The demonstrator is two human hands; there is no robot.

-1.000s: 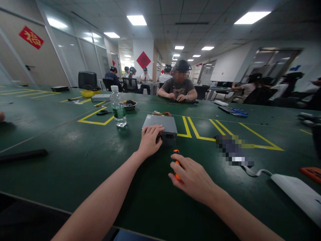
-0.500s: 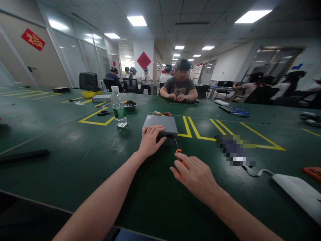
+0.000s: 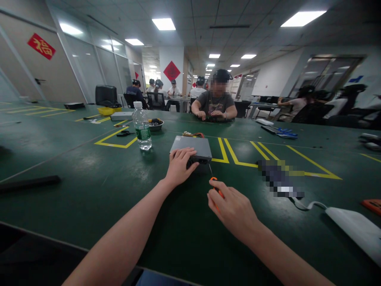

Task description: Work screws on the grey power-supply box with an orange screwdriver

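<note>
Nearest to me, my right hand (image 3: 233,208) is curled tight around the orange handle of a screwdriver (image 3: 213,180), its slim shaft sloping up and away from the grip. The tip is by the near right corner of the grey metal box (image 3: 195,143); whether it touches, I cannot tell. With the shaft at that slant, a hard push could make the tip skid off and scratch the casing, or jab my left thumb just left of it.

My left hand (image 3: 180,163), ahead and left of the driver grip, lies across the box's near left part, fingers on top, thumb at the front edge. I can't tell whether it pinches or only presses. If that hold is light, twisting could swivel the box on the smooth table (image 3: 178,222). Beyond the left fingers, the loose wires (image 3: 195,135) could snag if the box slides back.
</note>
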